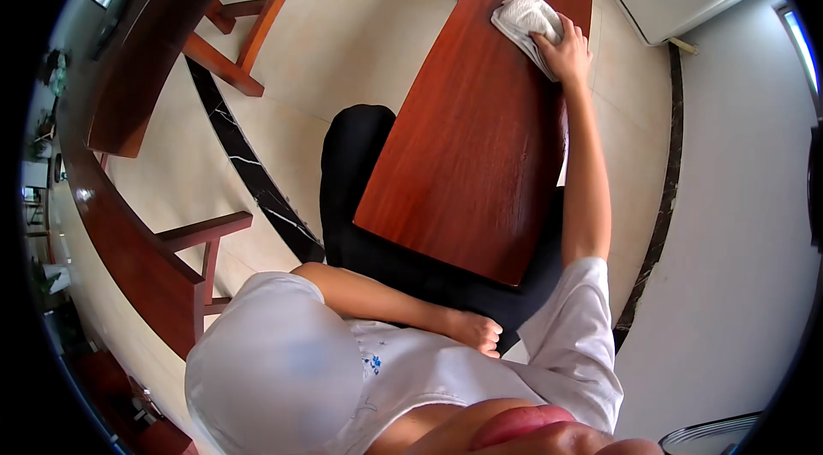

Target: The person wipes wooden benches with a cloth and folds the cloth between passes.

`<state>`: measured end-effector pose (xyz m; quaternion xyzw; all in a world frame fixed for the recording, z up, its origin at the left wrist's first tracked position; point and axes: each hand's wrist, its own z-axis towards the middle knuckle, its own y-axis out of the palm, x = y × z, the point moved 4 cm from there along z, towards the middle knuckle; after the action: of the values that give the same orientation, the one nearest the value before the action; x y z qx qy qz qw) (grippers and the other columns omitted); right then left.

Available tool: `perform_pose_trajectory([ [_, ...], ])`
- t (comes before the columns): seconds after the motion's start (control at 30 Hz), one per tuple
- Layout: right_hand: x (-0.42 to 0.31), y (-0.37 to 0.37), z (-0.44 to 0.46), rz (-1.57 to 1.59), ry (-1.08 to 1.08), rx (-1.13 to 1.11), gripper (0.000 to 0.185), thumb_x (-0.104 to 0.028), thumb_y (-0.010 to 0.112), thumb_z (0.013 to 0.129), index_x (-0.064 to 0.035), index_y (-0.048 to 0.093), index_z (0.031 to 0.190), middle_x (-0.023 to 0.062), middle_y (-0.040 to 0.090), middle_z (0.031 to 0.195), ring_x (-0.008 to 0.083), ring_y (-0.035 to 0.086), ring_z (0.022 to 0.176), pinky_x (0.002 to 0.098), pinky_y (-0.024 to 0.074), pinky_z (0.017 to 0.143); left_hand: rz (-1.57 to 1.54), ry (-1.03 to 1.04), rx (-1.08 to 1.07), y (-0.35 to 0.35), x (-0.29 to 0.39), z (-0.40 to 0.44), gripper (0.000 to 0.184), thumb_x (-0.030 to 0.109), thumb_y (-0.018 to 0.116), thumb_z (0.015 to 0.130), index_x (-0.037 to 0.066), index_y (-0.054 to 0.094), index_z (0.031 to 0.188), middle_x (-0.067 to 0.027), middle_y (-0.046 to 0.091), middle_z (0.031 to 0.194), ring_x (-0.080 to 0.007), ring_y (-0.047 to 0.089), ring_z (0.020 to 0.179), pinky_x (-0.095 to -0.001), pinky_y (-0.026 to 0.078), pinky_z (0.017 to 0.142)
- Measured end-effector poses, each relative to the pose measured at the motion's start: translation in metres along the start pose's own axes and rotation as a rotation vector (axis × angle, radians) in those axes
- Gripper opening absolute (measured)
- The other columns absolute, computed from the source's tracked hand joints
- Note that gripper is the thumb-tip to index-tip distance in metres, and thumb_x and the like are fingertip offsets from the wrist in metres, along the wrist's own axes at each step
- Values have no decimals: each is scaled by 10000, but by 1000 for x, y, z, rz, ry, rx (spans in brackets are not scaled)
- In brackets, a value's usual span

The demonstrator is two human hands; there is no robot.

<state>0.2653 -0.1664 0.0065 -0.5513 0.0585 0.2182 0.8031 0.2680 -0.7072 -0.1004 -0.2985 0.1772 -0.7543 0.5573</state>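
My right hand [567, 54] is closed on a bunched white cloth [521, 20], thumb on the near side, fingers curled over; how hard I grip, I cannot tell. The cloth lies toward the far part of the red bench [467, 146], folds loose and uneven, part of it spread left of my thumb.

Risk 1: the loose folds. If pressure sits only under the fingers, the free part could ruck up or trail.

Risk 2: the right edge. My knuckles are close beside it; a sideways push could carry hand and cloth over, and a dropped cloth would land on the pale floor [377, 18].

Risk 3: reach. My right arm is stretched well forward, so leaning further could tip my weight onto that hand and make it skid, more so if the top is slick. Damp or dry, I cannot tell.

Nearer my body: the left hand [477, 332] is curled into a fist at my lap, apart from the bench, so it steadies nothing. Contents, if any, hidden. Dark trousers [353, 146] flank the near end; a sharp shift of the bench could knock 1 of my 2 legs.
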Motion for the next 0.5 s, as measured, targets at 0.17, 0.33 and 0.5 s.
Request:
perform_pose_trajectory([
  [0.17, -7, -3, -12, -16, -69, -25, 808, -611, 840, 804, -179, 635, 1455, 116, 674, 1331, 345, 616, 1275, 543, 445, 1097, -16, 13, 11, 0, -1, 0, 182, 195, 641, 911, 136, 557, 762, 26, 522, 624, -156, 597, 611, -322, 440, 627],
  [0.33, -44, -36, -92, 137, -359, -167, 736, -451, 925, 707, -121, 702, 1326, 93, 684, 1193, 326, 630, 1163, 492, 464, 997, 25, 37, -17, 0, -2, 1, 207, 198, 646, 915, 143, 538, 747, 29, 501, 615, -153, 569, 595, -329, 421, 606],
  [0.5, -142, -76, -173, 434, -744, -479, 745, -324, 956, 627, -134, 714, 1305, 61, 665, 1120, 295, 623, 1099, 448, 451, 977, -19, 42, 27, 12, 2, -2, 233, 182, 661, 916, 153, 513, 738, 27, 475, 612, -148, 552, 586, -320, 411, 599],
])
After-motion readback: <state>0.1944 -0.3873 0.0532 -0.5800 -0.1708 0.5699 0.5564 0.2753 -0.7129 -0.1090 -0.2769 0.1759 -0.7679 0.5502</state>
